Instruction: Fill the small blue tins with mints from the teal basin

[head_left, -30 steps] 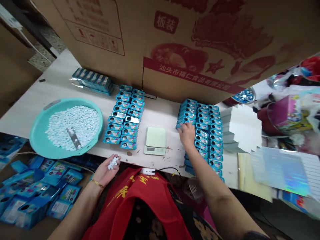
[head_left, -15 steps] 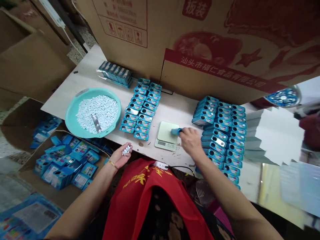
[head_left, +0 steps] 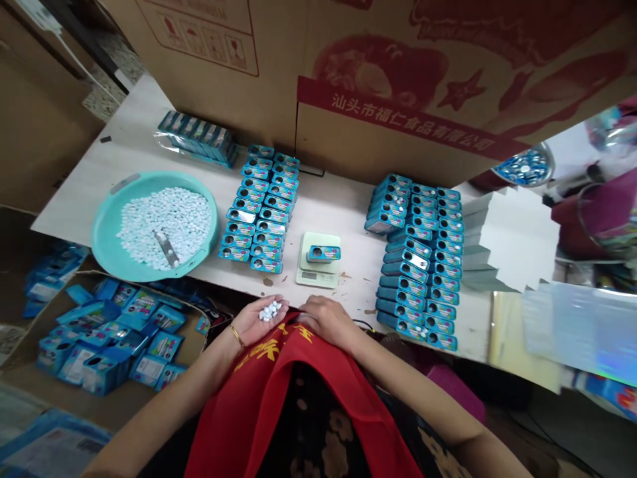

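Note:
My left hand [head_left: 259, 320] is turned palm up in front of the table edge, cupping a small pile of white candies [head_left: 269, 311]. To its right, my right hand [head_left: 326, 318] has its fingers curled down at the table edge, against the red apron [head_left: 298, 358]; what lies under them is mostly hidden. Just beyond it, a blue candy box [head_left: 324, 253] with a dark round hole rests on the small kitchen scale [head_left: 321, 277]. The turquoise basin [head_left: 104, 232] to the left holds many more candies [head_left: 149, 219] and a metal scoop [head_left: 166, 248].
Rows of blue boxes stand left [head_left: 259, 212] and right [head_left: 418, 265] of the scale. A wrapped pack of boxes [head_left: 196, 136] sits behind. A large carton [head_left: 239, 99] borders the far side. Below left, an open carton [head_left: 114, 411] holds jumbled boxes. White folded card [head_left: 522, 239] stands right.
My right hand has let go of the blue box on the scale and drawn back to the table edge. My left hand still cups the candies. The view has shifted right.

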### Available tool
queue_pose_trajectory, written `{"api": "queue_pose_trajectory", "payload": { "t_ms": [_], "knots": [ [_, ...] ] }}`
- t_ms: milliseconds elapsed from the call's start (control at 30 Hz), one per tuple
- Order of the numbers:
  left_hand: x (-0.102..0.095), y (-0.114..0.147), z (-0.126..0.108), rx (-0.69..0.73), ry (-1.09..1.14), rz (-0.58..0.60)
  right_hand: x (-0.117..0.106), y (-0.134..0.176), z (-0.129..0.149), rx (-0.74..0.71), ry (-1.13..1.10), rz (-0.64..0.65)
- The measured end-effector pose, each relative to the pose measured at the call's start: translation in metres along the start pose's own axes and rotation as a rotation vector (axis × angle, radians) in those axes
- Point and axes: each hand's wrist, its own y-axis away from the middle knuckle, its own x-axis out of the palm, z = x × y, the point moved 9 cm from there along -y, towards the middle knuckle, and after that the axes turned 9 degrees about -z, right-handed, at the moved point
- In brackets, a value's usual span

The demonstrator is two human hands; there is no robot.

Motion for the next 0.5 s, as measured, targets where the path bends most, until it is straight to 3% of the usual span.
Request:
{"api": "queue_pose_trajectory", "payload": {
  "t_ms": [133, 233, 400, 500],
  "knots": [
    [-0.002, -0.002, 0.007, -0.015, -0.032, -0.004, 0.013, 0.015, -0.002, 0.078, -0.14, 0.055],
    [-0.002, -0.002, 0.007, -0.014, -0.029, -0.024, 0.005, 0.016, -0.029, 0.165, -0.125, -0.004],
    [-0.004, -0.002, 0.003, 0.003, -0.008, -0.038, -0.045, 0.02, -0.105, 0.444, -0.095, -0.351],
    [-0.003, -0.002, 0.001, 0.023, -0.006, -0.009, -0.071, 0.022, -0.123, 0.476, -0.158, -0.548]
  ]
}}
